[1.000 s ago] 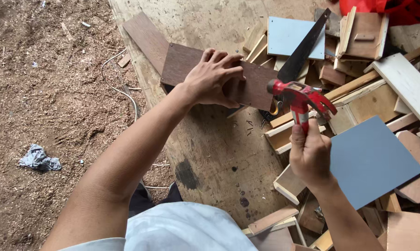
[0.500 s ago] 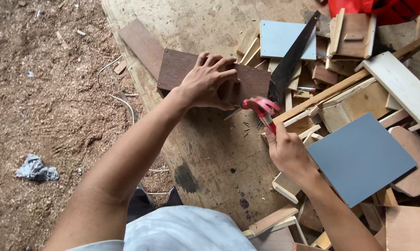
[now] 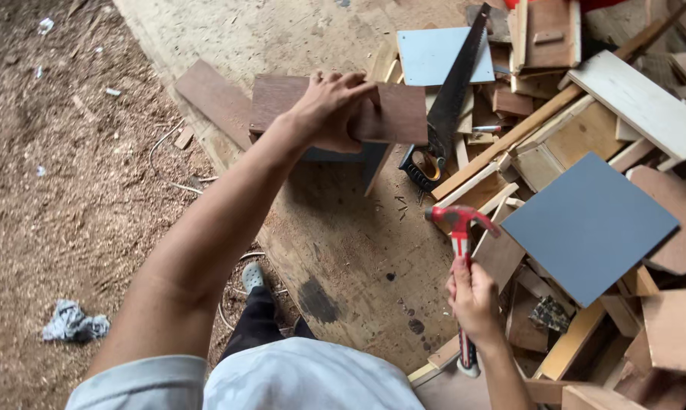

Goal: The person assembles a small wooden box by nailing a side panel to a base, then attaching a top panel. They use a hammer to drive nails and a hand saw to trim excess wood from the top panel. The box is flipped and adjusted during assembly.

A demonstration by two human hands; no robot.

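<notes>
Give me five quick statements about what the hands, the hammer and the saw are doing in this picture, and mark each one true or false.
1. The right hand grips a red claw hammer by its handle. True.
2. The left hand rests on a dark brown board. True.
3. The hammer head is touching the brown board. False: it is held clear of the board, off to its right.
4. The handsaw is in the left hand. False: it lies on the pile of offcuts, in neither hand.
5. A grey-blue square panel lies on the wood scraps to the right of the hammer. True.
</notes>
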